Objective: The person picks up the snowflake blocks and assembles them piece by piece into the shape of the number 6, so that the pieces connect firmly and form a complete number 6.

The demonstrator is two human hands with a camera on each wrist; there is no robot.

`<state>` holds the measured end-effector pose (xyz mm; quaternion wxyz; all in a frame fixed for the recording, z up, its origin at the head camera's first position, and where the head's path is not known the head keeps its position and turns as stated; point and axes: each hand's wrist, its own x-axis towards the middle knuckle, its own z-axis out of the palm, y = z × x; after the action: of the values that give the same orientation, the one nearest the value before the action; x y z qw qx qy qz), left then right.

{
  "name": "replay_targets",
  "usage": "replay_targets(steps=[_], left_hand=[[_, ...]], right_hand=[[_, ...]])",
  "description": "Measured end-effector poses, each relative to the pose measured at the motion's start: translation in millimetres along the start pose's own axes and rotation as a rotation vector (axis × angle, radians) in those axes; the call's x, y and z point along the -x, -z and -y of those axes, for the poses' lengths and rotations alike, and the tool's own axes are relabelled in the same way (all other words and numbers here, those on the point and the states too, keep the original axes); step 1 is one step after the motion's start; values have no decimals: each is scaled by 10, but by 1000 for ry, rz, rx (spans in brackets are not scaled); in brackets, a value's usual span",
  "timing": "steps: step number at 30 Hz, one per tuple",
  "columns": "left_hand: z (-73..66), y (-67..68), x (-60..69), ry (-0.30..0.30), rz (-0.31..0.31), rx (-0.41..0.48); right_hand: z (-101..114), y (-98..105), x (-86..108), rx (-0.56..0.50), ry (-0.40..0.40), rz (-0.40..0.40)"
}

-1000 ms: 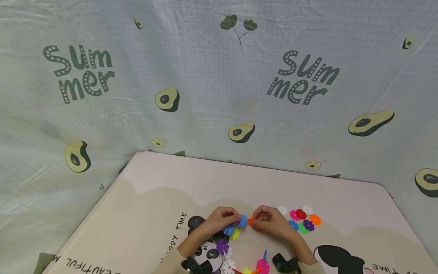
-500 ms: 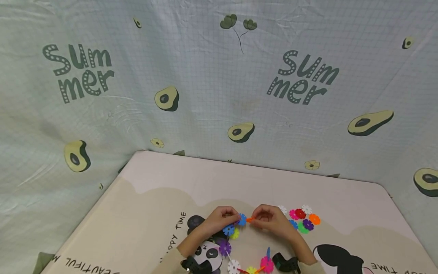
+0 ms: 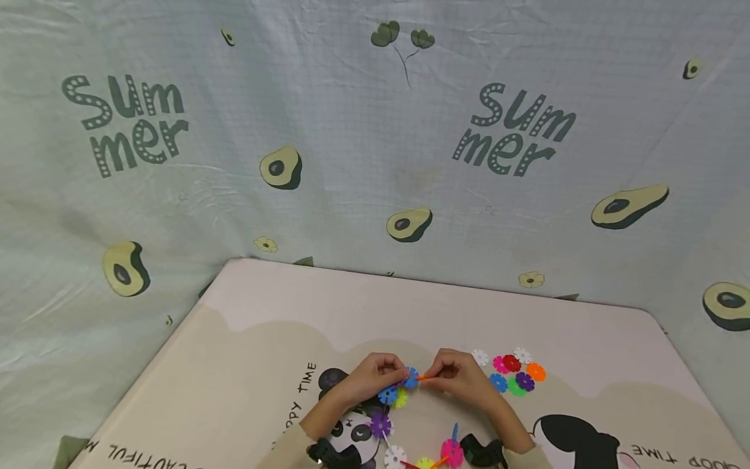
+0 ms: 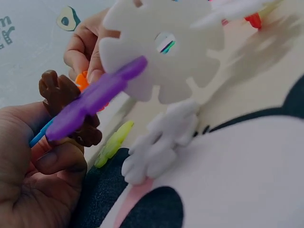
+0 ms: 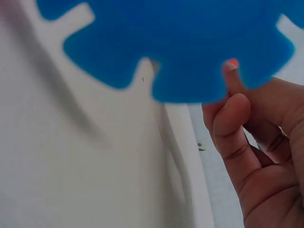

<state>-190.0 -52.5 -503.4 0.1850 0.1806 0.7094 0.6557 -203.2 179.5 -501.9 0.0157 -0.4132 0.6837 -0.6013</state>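
In the head view, a curved chain of notched plastic snowflake discs hangs from my left hand [image 3: 372, 381]. Its fingertips pinch the chain beside a blue disc [image 3: 412, 378]. Opposite, my right hand [image 3: 459, 379] pinches an orange disc [image 3: 423, 377], seen edge-on against that blue disc; I cannot tell whether they interlock. The left wrist view shows a brown disc [image 4: 58, 90], a purple disc [image 4: 95, 102] and a large white disc [image 4: 161, 47] of the chain. Further along are a pink disc [image 3: 452, 452] and an upright blue disc [image 5: 185, 52], which partly covers the right wrist view.
Several loose discs lie right of my right hand, among them a red disc [image 3: 512, 363], an orange loose disc [image 3: 536, 372] and a purple loose disc [image 3: 525, 382]. The table mat [image 3: 281, 299] has a panda print. A patterned curtain [image 3: 351, 130] hangs behind it.
The orange disc in my right fingers has turned from flatter to edge-on against the blue disc. The chain's lower part swung slightly. My left hand keeps its pinch.
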Motion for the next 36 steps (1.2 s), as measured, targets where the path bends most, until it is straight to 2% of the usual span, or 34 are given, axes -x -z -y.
replay_targets(steps=[5, 9, 12, 16, 18, 22, 25, 30, 36], left_hand=[[13, -14, -6, -11, -22, -9], [0, -17, -13, 31, -29, 4], [-22, 9, -5, 72, -8, 30], [-25, 37, 3, 80, 51, 42], [-19, 44, 6, 66, 70, 48], [-18, 63, 26, 51, 80, 61], [-14, 86, 28, 49, 87, 50], [3, 131, 24, 28, 75, 18], [4, 145, 27, 11, 94, 15]], right_hand=[[-16, -37, -16, -1, 8, -53], [1, -56, -36, -28, -3, -64], [5, -73, -57, -49, 4, -31], [1, -100, -74, -42, -7, 9], [1, -115, -82, -18, -50, 23], [8, -154, -97, 40, -238, 77], [19, -184, -114, 79, -338, 123], [42, -243, -162, 140, -375, 130], [41, -292, -175, 212, -411, 145]])
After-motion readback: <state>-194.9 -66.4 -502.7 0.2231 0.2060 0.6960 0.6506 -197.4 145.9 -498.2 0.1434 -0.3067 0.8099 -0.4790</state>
